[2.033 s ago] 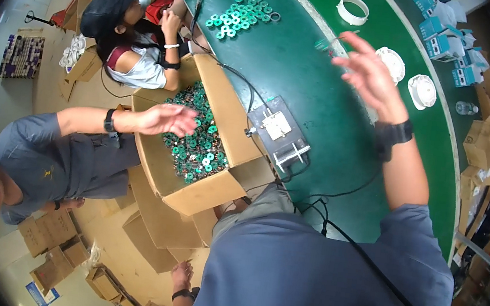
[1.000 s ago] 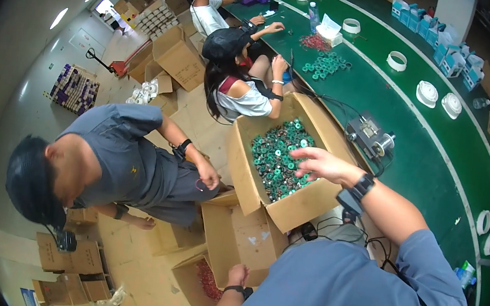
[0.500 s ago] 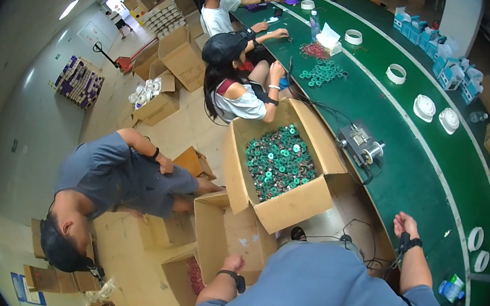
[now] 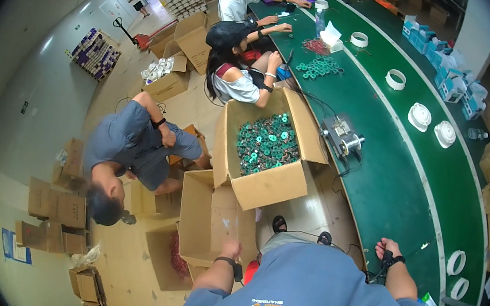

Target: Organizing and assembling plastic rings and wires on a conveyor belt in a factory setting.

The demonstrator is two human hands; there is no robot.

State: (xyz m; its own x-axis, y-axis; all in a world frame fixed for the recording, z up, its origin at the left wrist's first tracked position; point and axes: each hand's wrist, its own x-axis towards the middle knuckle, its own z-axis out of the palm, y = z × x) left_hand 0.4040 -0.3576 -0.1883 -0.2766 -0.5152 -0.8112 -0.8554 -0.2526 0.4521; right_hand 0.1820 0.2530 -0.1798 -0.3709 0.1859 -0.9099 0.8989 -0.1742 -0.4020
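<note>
My left hand hangs over the near side of a tall cardboard box, whose visible inside holds only small scraps. Its fingers are too indistinct to read. My right hand is at the edge of the green worktable, fingers loosely curled but apart, with nothing visible in them. Both wrists wear black bands. Ahead stands a larger cardboard box full of small green ring-shaped parts mixed with metal-looking pieces. On the table beside it sits a small grey metal machine with a round spool-like end and cables.
A person in grey-blue bends at the left, near a box of red pieces. Two seated people work along the table by green rings and red pieces. White rings and round white housings lie along the curving green strip.
My view has shifted, and the boxes and machine sit further left in it. My right hand's fingers look more curled. The person at the left has their head turned lower.
</note>
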